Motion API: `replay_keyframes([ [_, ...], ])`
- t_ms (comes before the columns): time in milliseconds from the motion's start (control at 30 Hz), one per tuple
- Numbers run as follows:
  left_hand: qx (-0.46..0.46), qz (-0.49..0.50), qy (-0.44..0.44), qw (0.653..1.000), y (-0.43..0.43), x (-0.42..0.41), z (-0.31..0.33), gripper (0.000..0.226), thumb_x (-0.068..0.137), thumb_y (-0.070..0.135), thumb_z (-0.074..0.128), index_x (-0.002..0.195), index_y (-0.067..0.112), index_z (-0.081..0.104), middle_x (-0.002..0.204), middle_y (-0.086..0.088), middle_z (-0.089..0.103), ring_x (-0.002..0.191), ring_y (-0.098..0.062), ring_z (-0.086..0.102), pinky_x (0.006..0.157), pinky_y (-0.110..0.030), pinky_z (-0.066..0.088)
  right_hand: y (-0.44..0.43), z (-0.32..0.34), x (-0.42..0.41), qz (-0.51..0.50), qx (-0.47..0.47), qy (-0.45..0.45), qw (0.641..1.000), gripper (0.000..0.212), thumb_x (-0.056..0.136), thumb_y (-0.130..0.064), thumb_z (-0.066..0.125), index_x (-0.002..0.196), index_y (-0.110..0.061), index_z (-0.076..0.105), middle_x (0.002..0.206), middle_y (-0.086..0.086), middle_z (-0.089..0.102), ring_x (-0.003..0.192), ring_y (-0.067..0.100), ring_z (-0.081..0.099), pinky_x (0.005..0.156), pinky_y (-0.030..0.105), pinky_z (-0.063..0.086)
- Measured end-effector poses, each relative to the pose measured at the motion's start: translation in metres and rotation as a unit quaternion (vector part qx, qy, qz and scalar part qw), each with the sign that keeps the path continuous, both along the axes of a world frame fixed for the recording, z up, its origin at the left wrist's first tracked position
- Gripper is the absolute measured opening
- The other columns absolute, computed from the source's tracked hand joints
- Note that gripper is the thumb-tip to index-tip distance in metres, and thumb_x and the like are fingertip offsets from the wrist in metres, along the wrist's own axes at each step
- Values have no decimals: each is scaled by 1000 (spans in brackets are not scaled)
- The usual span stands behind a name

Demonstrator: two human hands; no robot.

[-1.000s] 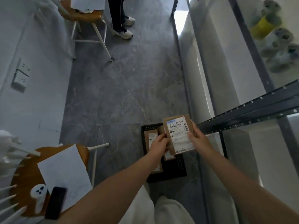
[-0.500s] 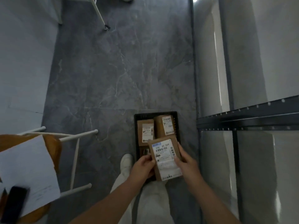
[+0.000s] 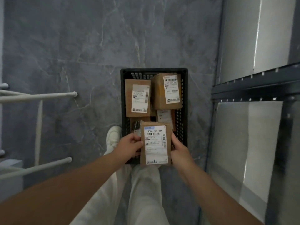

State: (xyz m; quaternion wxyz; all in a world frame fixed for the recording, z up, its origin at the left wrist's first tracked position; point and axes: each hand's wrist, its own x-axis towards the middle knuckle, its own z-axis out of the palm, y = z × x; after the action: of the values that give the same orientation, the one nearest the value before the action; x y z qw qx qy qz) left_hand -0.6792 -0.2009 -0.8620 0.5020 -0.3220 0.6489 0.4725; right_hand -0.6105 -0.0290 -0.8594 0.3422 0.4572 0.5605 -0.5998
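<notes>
Now the small brown box (image 3: 155,144) is lower than it was a second ago. Back then it was held up high, close to the dark bar of the metal shelf (image 3: 253,88). Now it hangs over the near end of the black crate (image 3: 154,70) on the floor. The head has tipped down too, so the crate looks bigger and the far end of the room is out of view. The left hand (image 3: 129,146) still pinches the left edge of the box, with the thumb on top by the white label. The right hand (image 3: 179,149) still holds the right edge, with its fingers curled round the side. So both hands grip the box and have not let it go. The label faces up. A flat box (image 3: 138,98) and a taller box (image 3: 168,91) lie in the far part of the crate, just where they were. I cannot tell if the held box touches the ones under it yet. I think it is on its way down into the crate, and the job is not done until it rests there and the hands open
</notes>
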Motion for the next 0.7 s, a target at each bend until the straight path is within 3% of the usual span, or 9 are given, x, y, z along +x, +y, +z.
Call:
replay_keyframes([
  [67,-23,-4,-5,1000,0,7,-29,6,96,4,57,100,3,53,96,-9,68,88,-19,67,68,-28,58,1,-28,-2,14,-13,-28,999,85,85,8,65,141,-50,39,98,-16,70,79,4,71,65,23,59],
  [167,-48,-19,-21,998,-3,12,-68,9,95,7,59,99,4,53,107,-15,68,100,-28,68,81,-40,59,-4,-65,-8,69,-20,-55,996,86,91,11,56,148,-47,28,121,-7,64,93,11,66,64,19,58],
  [300,-89,-31,-21,995,-11,11,-112,14,93,14,64,98,7,53,112,-13,66,101,-27,66,89,-44,56,-18,-104,-24,174,-28,-59,983,86,95,2,51,152,-46,9,142,-4,51,117,17,56,97,30,51],
  [367,-106,-65,-2,992,-12,8,-125,19,93,19,62,108,8,57,114,-7,65,98,-21,65,86,-38,56,-23,-120,-37,211,-33,-60,975,86,96,0,51,153,-44,5,144,-2,47,118,18,53,102,31,47],
  [433,-107,-91,29,990,-11,6,-131,24,94,17,59,117,10,58,116,-2,65,91,-13,62,72,-21,51,-28,-132,-49,218,-40,-59,973,84,95,3,46,154,-41,6,146,0,46,115,17,52,99,30,47],
  [467,-107,-98,48,988,-10,5,-134,29,93,15,58,122,10,56,119,-2,64,93,-12,61,72,-20,48,-31,-138,-54,211,-41,-58,975,85,93,5,43,155,-40,7,146,0,46,114,18,53,96,30,49],
  [567,-124,-126,97,979,-7,-1,-137,43,92,10,57,133,8,44,128,-7,58,113,-20,58,92,-32,48,-44,-150,-65,195,-30,-46,979,86,90,4,42,154,-42,7,143,-1,51,109,19,57,83,30,53],
  [633,-123,-157,118,973,-1,-2,-137,59,91,7,57,143,4,30,141,-13,45,126,-24,50,105,-37,44,-51,-154,-69,196,-17,-44,980,85,90,1,43,155,-41,7,142,0,51,111,22,58,88,36,55],
  [700,-138,-224,125,957,8,-1,-136,82,93,9,56,153,2,3,154,-17,19,139,-27,33,116,-38,31,-51,-155,-70,192,-17,-51,980,82,91,0,44,155,-40,12,142,0,52,115,23,57,96,40,52],
])
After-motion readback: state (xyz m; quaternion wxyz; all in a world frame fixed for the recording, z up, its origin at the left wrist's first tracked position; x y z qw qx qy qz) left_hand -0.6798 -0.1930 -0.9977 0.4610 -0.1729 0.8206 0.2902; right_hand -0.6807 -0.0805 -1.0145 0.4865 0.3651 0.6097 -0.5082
